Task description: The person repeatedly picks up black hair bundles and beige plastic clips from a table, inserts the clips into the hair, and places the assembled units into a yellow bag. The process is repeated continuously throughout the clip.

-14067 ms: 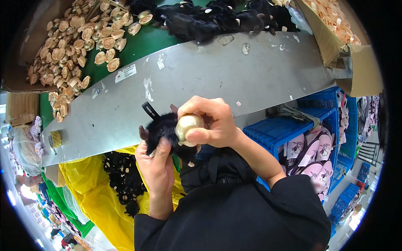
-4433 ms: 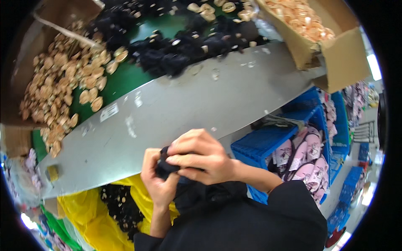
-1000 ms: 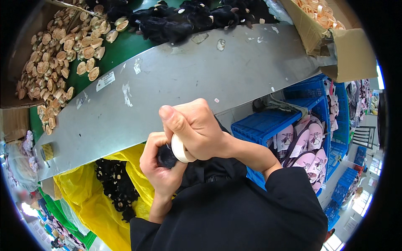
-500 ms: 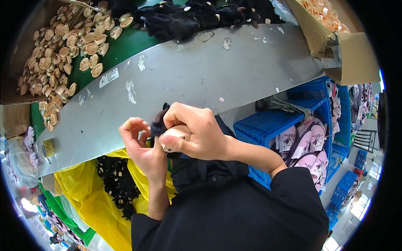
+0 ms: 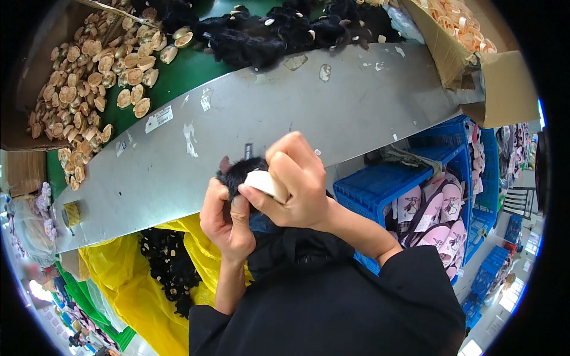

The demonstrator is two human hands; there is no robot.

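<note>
Plush (image 5: 237, 173), one, black, with a brown ear at 11 o'clock and a dark tag (image 5: 249, 151) at 12: held before my chest, over the near edge of the table (image 5: 249, 113). Left hand (image 5: 228, 222), mine: thumb and curled fingers gripping the plush at its 7 o'clock side. Right hand (image 5: 300, 184), mine: fingers bent round a pale shell (image 5: 265, 183), thumb along its lower edge, at the plush's 4 o'clock. Shell: touching the fur; whether joined to it, I cannot tell. Step in hand, as I judge it: working shell and plush together. Next move, in my judgement, calls for a steady left pinch and even right-thumb pressure, fur kept clear of the rim. Stock about me: loose shells (image 5: 74, 95), a heap, 10 o'clock; more plushes (image 5: 249, 48), a row, 12 o'clock; carton (image 5: 507, 89) of peach pieces (image 5: 466, 26), 2 o'clock; yellow bag (image 5: 113, 273), 8 o'clock.
</note>
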